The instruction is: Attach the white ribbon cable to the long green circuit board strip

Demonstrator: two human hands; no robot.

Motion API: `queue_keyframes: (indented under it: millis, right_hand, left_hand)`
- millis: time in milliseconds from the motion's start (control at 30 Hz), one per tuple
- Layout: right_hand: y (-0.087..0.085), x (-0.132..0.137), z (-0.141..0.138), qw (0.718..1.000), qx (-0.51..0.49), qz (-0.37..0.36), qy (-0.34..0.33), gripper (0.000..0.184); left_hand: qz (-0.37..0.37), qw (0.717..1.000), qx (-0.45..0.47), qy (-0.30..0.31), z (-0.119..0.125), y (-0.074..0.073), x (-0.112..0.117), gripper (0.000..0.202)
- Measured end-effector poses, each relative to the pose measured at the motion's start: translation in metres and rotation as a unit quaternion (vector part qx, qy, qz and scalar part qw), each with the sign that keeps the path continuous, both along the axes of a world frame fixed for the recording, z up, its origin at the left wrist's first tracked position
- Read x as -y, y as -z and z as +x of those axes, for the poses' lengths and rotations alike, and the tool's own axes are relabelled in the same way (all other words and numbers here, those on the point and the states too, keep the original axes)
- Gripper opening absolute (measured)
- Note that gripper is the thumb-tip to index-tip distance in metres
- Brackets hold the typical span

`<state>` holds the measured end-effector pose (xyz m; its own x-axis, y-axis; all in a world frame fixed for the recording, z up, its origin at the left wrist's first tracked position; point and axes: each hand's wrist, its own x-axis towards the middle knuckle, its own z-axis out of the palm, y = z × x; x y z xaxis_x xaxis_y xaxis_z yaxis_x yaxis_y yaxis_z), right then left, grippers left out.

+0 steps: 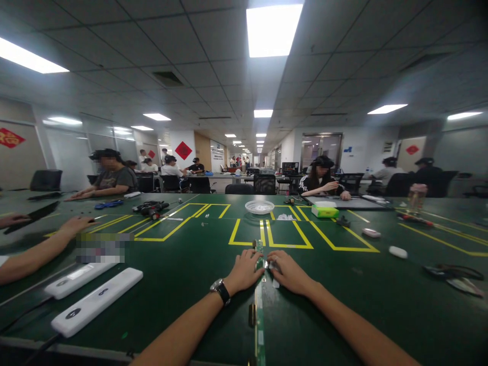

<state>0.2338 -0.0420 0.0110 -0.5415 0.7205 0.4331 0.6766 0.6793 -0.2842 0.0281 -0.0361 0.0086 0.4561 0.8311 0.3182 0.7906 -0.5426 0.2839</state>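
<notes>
A long, narrow green circuit board [260, 310] with brass-coloured parts along its left edge lies lengthwise on the table before me. My left hand [244, 269], with a watch on the wrist, grips the far part of this board between thumb and fingers. On the board's other side my right hand [287, 272] is closed, fingertips drawn together at its edge. Something small and pale shows at those fingertips, too small to name. Below the right hand lies a small white scrap [275, 283].
Two white power strips [97, 302] lie at left, near another person's hand [78, 223]. Ahead stand a white round dish [259, 207] and a green box [325, 210] among yellow tape outlines. At right are a white mouse-like object [398, 252] and cables [455, 274]. Other people sit around.
</notes>
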Motion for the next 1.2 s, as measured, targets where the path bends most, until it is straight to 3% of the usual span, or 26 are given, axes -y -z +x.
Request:
queue_keyframes:
  millis: [167, 333, 500, 633, 800, 933, 1033, 1200]
  right_hand:
    - [0.004, -0.002, 0.000, 0.993, 0.049, -0.004, 0.110, 0.035]
    - [0.006, -0.002, 0.001, 0.992, 0.064, -0.020, 0.110, 0.030]
    - [0.007, -0.003, 0.000, 0.993, 0.048, -0.019, 0.106, 0.025]
    - [0.008, -0.004, 0.000, 0.994, 0.024, -0.024, 0.104, 0.021]
    - [-0.002, 0.000, -0.002, 0.989, -0.065, -0.079, 0.111, 0.017]
    - [-0.008, 0.002, -0.005, 0.973, -0.147, -0.164, 0.071, 0.027]
    - [-0.006, 0.000, -0.008, 0.952, -0.196, -0.234, 0.023, 0.038]
    - [-0.003, -0.001, -0.009, 0.909, -0.278, -0.309, -0.009, 0.046]
  left_hand:
    - [-0.002, 0.999, 0.019, -0.031, 0.003, 0.002, 0.001, 0.047]
    - [-0.015, 0.999, 0.039, -0.014, 0.005, 0.007, -0.001, 0.046]
    - [-0.068, 0.981, 0.181, 0.029, 0.008, 0.008, -0.007, 0.054]
    - [-0.127, 0.929, 0.338, 0.083, 0.013, 0.009, -0.012, 0.062]
    - [-0.248, 0.828, 0.500, 0.052, 0.017, 0.004, -0.011, 0.061]
    - [-0.293, 0.764, 0.573, 0.049, 0.012, -0.002, -0.012, 0.060]
    - [-0.302, 0.762, 0.571, 0.043, 0.009, -0.002, -0.012, 0.055]
    - [-0.267, 0.798, 0.536, 0.068, 0.009, -0.004, -0.007, 0.049]
